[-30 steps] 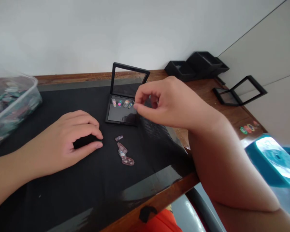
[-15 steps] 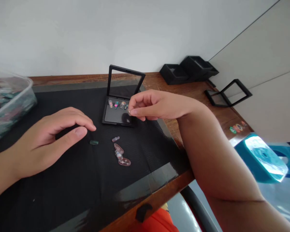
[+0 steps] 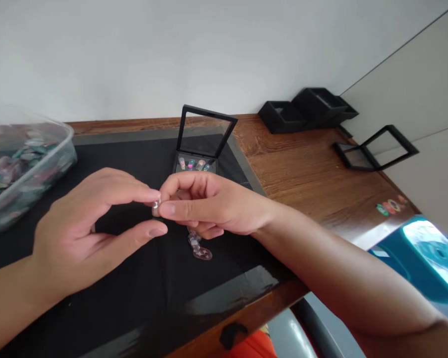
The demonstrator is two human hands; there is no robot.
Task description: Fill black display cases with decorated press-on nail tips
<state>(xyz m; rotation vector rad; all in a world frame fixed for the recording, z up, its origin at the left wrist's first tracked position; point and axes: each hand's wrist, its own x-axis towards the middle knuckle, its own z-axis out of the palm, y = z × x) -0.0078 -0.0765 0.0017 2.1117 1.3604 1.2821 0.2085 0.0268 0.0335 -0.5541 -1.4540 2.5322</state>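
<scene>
My right hand and my left hand meet above the black mat. The right thumb and forefinger pinch a small pale press-on nail. The left forefinger touches the same nail, and the left thumb is spread below it. Behind them stands an open black display case with a row of several decorated nails in its base. A few loose pink nails lie on the mat just under my right hand.
A clear plastic tub full of nails sits at the far left. Black empty cases are stacked at the back right of the wooden table, beside an open frame. A teal object and several coloured nails are at the right.
My right hand left the display case and came toward me to meet the left hand. The left hand lifted off the mat, and both now touch one small nail.
</scene>
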